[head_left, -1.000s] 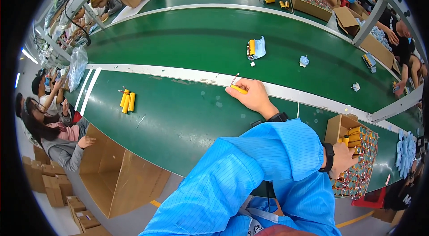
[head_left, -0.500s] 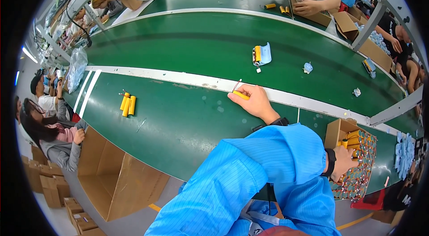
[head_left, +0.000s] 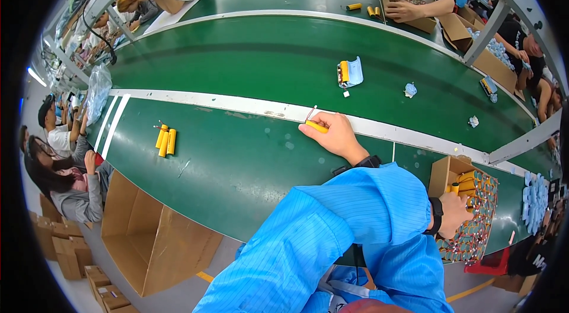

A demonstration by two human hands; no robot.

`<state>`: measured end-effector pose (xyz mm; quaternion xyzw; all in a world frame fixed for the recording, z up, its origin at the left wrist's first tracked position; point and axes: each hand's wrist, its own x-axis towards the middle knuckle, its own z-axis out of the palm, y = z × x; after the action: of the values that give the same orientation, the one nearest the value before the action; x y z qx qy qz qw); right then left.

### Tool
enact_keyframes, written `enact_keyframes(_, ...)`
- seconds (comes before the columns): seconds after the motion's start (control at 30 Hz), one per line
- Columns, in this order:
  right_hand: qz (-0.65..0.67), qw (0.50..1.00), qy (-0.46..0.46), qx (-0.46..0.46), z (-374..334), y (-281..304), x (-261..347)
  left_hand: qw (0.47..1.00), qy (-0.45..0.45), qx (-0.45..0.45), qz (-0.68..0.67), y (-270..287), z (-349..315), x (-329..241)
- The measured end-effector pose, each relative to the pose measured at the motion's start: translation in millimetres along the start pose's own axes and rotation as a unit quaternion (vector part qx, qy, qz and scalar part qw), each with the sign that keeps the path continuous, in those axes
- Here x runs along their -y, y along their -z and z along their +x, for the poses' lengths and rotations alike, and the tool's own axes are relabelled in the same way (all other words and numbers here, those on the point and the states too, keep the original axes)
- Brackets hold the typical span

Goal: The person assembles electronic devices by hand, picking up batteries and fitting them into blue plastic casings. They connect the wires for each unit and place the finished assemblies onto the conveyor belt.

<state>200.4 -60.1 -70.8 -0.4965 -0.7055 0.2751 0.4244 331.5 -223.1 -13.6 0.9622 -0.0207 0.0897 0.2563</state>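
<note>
While I watch the head view, my left hand pinches a yellow cylinder against the green belt, fingers closed round it beside the white strip. Its long axis runs left-right, slightly tilted, thin wires rising from the left end. My right hand rests at the cardboard box of yellow cylinders; I cannot tell its grip.
</note>
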Motion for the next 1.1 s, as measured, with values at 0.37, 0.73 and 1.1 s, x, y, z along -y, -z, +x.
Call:
enact_keyframes(0.37,-0.018,1.0,0.003,0.007,-1,1,2,0.999,0.001,-0.012,0.038,-8,14,11)
enact_keyframes(0.73,-0.029,0.999,-0.028,0.029,4,-1,6,0.999,-0.008,-0.026,0.043,-4,9,16)
enact_keyframes(1.1,-0.025,0.999,-0.038,0.03,5,-7,3,0.999,0.037,0.008,0.031,-4,12,12)
